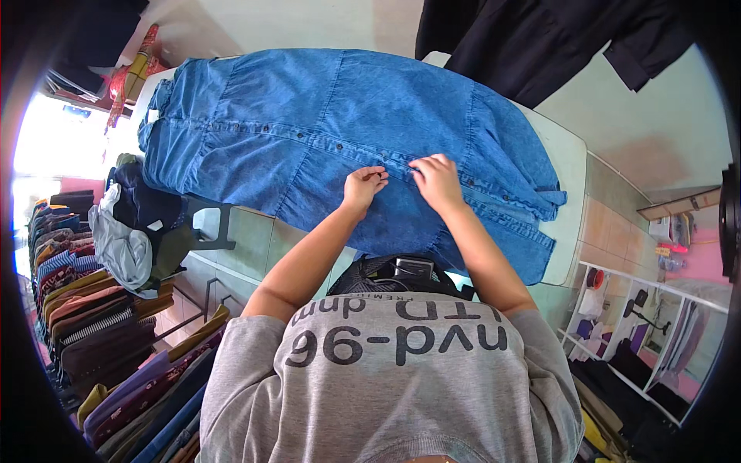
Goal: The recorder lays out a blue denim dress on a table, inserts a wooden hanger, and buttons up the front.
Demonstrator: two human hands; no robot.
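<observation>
A long blue denim dress with a buttoned front lies spread across a white table. Its button placket runs lengthwise, with several dark buttons along it. My left hand pinches the dress near the middle of the placket, a small dark button at its fingertips. Just to the right, my right hand grips the placket edge between thumb and fingers. The cloth directly under the fingers is partly hidden. At the right end, the placket lies parted and the hem is loosely folded.
Black garments hang over the table's far right side. On the left, a heap of clothes rests by a dark plastic stool, near racks of hanging clothes. A white shelf frame stands at right. A black mesh bag is at my waist.
</observation>
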